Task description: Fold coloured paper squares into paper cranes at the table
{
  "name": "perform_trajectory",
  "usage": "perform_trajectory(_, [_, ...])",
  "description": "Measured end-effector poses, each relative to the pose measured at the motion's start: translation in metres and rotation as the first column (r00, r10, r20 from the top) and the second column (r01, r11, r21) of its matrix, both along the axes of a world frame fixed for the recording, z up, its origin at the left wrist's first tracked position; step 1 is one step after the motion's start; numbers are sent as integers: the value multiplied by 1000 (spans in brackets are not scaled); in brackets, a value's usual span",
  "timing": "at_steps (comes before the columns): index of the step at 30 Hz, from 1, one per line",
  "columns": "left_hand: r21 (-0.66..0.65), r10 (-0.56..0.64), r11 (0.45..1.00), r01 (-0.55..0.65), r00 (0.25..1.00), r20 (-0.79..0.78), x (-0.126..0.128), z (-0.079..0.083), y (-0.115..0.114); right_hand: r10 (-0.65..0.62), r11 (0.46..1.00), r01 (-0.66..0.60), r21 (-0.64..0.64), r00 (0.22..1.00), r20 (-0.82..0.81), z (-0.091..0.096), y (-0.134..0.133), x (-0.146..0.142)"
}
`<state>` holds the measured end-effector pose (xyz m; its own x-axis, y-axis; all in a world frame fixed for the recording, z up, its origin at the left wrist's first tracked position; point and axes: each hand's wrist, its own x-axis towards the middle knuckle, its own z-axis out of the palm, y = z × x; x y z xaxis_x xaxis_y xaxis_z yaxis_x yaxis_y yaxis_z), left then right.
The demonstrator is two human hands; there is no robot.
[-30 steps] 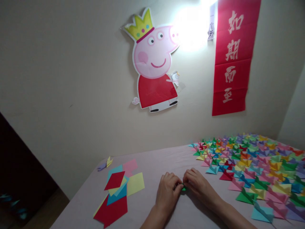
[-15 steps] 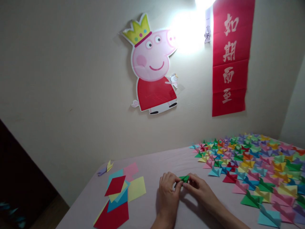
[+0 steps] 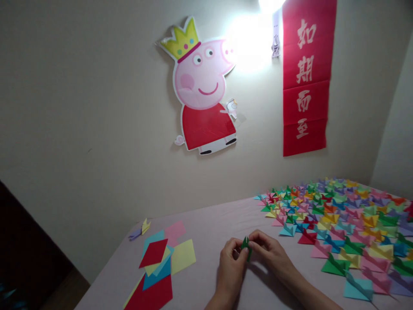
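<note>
A small folded piece of green paper [image 3: 246, 243] is held between my two hands above the pale pink cloth [image 3: 206, 284]. My left hand [image 3: 232, 258] pinches its left side, thumb in front. From the right, the thumb and fingers of my right hand [image 3: 266, 249] close on its other edge. Its pointed tip sticks up between the fingertips, and part of the paper is hidden behind them.
Many folded paper cranes in mixed colours, such as a light blue crane [image 3: 358, 287], stand in rows at the right. Loose coloured sheets, a red sheet [image 3: 151, 292] among them, lie at the left. Behind these are a yellow folded piece [image 3: 146, 226] and a purple folded piece [image 3: 135, 234].
The green paper has turned from lying sideways to pointing upward between my fingers. Both hands have shifted slightly with it, and the whole view has moved a little.
</note>
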<state>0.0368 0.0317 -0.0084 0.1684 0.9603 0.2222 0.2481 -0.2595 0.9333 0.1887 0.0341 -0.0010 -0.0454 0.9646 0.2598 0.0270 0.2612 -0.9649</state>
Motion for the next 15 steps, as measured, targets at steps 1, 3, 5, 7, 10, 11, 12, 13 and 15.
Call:
perform_trajectory(1, [4, -5, 1000, 6, 1000, -5, 0, -1, 1, 7, 1000, -7, -8, 1000, -5, 0, 0, 0])
perform_trajectory(3, [32, -5, 999, 5, 1000, -21, -1, -3, 3, 1, 1000, -1, -24, 1000, -6, -1, 0, 1])
perform_trajectory(5, [55, 4, 998, -3, 1000, -14, -2, -4, 4, 2, 1000, -2, -27, 1000, -8, -2, 1, 2])
perform_trajectory(7, [54, 12, 998, -13, 1000, 21, -4, -4, 6, 15, 1000, -16, -23, 1000, -12, -3, 1, 2])
perform_trajectory(10, [35, 19, 999, -21, 997, 70, -5, -4, 7, 24, 1000, -24, -4, 1000, 3, -4, 1, 2])
perform_trajectory(11, [33, 18, 999, -21, 997, 77, -5, -4, 8, 23, 1000, -23, 4, 1000, 12, -4, 1, 2])
perform_trajectory(12, [32, 17, 999, -20, 996, 82, -5, -4, 8, 23, 1000, -24, 10, 1000, 18, -4, 1, 2])
perform_trajectory(13, [31, 15, 999, -18, 996, 86, -5, -4, 8, 27, 1000, -27, 14, 999, 20, -4, 1, 2])
perform_trajectory(15, [28, 13, 999, -16, 995, 98, -5, -4, 8, 35, 999, -35, 18, 999, 13, -4, 0, 2])
